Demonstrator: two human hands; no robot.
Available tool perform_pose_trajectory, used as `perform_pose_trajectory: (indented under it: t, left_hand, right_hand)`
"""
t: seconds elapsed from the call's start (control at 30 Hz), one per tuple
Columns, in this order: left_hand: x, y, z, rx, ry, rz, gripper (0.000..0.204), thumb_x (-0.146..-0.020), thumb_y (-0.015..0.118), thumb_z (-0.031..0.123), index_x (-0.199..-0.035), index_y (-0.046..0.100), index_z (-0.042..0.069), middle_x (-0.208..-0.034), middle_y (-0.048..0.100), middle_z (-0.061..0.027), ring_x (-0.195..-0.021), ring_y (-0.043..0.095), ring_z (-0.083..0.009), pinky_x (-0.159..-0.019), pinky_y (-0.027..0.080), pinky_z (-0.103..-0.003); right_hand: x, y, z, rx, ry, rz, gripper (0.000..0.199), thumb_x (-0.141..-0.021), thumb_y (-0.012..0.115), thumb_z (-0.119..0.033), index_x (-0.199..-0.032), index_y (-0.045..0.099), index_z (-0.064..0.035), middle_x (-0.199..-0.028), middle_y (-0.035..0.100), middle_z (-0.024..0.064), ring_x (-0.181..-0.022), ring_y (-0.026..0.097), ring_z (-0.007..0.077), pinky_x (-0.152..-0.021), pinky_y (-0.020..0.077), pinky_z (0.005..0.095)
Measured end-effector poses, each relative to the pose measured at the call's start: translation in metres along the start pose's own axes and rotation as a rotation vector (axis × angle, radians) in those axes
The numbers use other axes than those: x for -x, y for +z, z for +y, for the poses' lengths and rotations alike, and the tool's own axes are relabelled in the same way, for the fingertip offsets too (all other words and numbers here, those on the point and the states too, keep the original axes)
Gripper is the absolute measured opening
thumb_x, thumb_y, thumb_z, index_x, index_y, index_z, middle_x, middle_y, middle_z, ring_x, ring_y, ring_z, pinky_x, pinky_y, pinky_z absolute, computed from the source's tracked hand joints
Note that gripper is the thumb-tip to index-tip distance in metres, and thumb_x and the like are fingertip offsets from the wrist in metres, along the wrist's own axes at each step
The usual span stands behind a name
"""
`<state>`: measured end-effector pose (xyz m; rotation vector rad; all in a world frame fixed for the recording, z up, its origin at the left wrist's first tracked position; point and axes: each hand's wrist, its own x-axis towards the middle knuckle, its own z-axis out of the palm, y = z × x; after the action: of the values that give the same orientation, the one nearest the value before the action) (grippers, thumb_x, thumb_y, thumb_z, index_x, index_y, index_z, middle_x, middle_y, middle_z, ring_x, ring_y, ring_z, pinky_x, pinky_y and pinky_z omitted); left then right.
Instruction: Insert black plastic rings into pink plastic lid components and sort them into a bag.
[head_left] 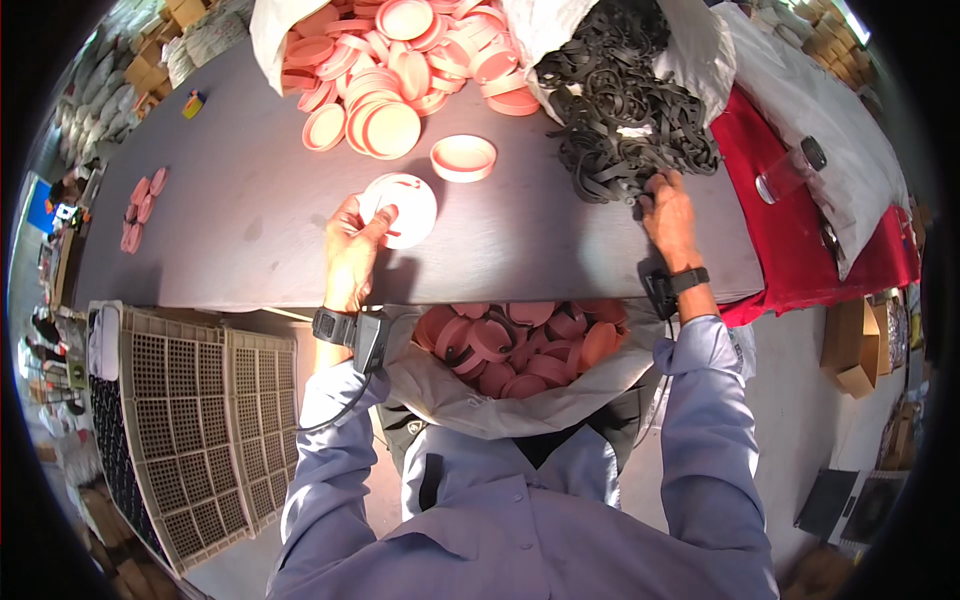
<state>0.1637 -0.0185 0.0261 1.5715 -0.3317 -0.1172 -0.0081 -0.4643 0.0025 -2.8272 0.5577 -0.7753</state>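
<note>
My left hand point(360, 245) grips a round, shallow lid point(405, 215) above the table, thumb across its face. Strong light bleaches the lid nearly white; reddish marks show on it. Just beyond it, one loose pink lid point(463, 158) lies on the table. A heap of similar pink lids point(390, 128) spills from a white sack at the back. To the right, my right hand point(670, 215) is at the front edge of a tangled pile of black rubber bands point(640, 120). Its fingers are closed on a black band, mostly hidden by them.
An open white sack point(470, 405) of pink lids sits at my lap, below the grey table's point(250, 230) edge. Several small pink pieces point(143, 208) lie at the left. A clear jar point(790, 172) rests on red cloth point(745, 150). Beige plastic crates point(190, 440) stand lower left.
</note>
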Motion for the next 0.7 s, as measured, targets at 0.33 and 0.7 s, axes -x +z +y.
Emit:
perform_pose_trajectory:
  t: [0.33, 0.7]
  left_hand:
    - [0.072, 0.027, 0.014, 0.473, -0.221, -0.245, 0.041, -0.087, 0.077, -0.007, -0.121, 0.059, 0.005, -0.109, 0.072, -0.0093, -0.097, 0.073, -0.0178, -0.081, 0.064, -0.033]
    - [0.111, 0.064, 0.033, 0.225, -0.112, -0.294, 0.034, -0.093, 0.071, -0.008, -0.125, 0.067, 0.004, -0.109, 0.073, -0.0062, -0.099, 0.068, -0.0121, -0.086, 0.056, -0.027]
  right_hand:
    - [0.041, -0.103, -0.078, -0.356, -0.099, 0.152, 0.014, -0.098, 0.067, -0.012, -0.104, 0.065, 0.0010, -0.096, 0.067, 0.0209, -0.090, 0.067, 0.0417, -0.080, 0.0535, 0.0479]
    - [0.120, -0.077, -0.194, -0.361, -0.746, -0.120, 0.013, -0.084, 0.074, -0.013, -0.093, 0.069, -0.0052, -0.084, 0.055, 0.0047, -0.079, 0.053, 0.0242, -0.070, 0.0472, 0.0344]
